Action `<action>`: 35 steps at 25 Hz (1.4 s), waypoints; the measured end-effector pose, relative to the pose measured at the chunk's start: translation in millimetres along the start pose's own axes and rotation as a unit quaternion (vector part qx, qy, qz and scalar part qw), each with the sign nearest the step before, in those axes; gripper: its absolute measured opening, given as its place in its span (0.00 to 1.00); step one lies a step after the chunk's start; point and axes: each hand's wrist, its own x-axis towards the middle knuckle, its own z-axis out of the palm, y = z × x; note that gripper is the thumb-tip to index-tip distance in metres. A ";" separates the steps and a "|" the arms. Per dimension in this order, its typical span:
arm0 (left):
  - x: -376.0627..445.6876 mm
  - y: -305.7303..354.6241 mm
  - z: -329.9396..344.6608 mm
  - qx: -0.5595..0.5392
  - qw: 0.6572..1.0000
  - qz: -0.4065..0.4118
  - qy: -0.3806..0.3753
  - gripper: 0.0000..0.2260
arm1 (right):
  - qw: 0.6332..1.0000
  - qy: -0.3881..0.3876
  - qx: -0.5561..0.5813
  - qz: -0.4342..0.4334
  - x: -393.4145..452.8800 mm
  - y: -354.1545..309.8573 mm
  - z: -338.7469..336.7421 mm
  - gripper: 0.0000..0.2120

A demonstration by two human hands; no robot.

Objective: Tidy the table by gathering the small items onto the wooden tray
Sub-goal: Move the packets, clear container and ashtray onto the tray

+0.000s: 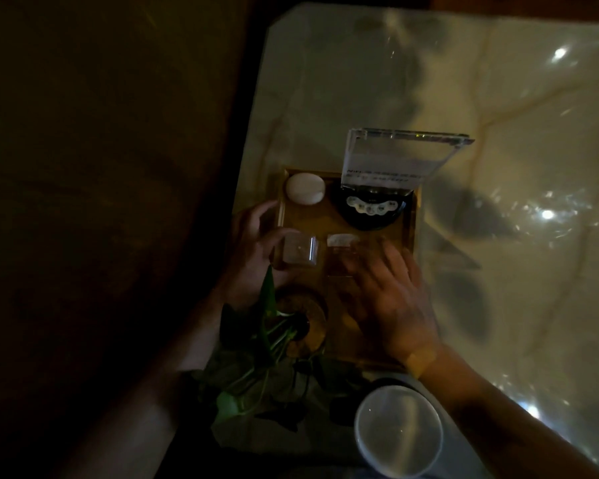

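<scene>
A wooden tray (408, 229) lies on a pale marble table (516, 133). On it sit a white round puck (305, 188), a black round device with white buttons (372, 210), and a clear acrylic sign (395, 157) at the far edge. My left hand (253, 257) grips a small clear square box (300, 252) at the tray's left side. My right hand (388, 299) hovers flat and blurred over a second clear box (343, 250) in the tray's middle, fingers spread. A round wooden pot base (312, 316) sits at the near left of the tray.
A leafy green plant (256, 357) spreads over the near left corner. A white round cup or lid (398, 432) stands at the near edge. The table's left edge drops to a dark floor (101, 202). The scene is dim.
</scene>
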 end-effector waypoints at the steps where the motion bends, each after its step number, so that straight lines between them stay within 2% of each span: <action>1: -1.0 0.0 2.0 0.005 1.000 -0.005 0.003 0.23 | 0.999 -0.030 -0.024 -0.010 -2.6 0.7 3.4 0.28; 5: 1.5 0.2 4.3 -0.002 1.000 -0.028 0.008 0.23 | 0.994 -0.092 -0.065 0.000 -6.3 -0.2 15.2 0.33; 9: 4.1 -2.9 4.5 0.011 1.000 -0.016 0.006 0.23 | 0.995 -0.078 -0.064 0.016 -2.4 -5.4 14.1 0.32; 12: 8.7 -4.5 3.8 0.002 0.999 -0.038 0.017 0.23 | 0.996 -0.067 -0.056 0.016 4.0 -10.5 8.8 0.31; 18: 20.3 -7.0 0.0 -0.007 0.998 -0.061 0.022 0.24 | 0.997 -0.069 0.011 0.040 14.7 -14.6 7.3 0.32; 35: 21.9 -6.0 3.2 0.014 0.998 -0.066 0.014 0.26 | 0.995 -0.069 0.041 0.067 16.3 -16.7 13.7 0.34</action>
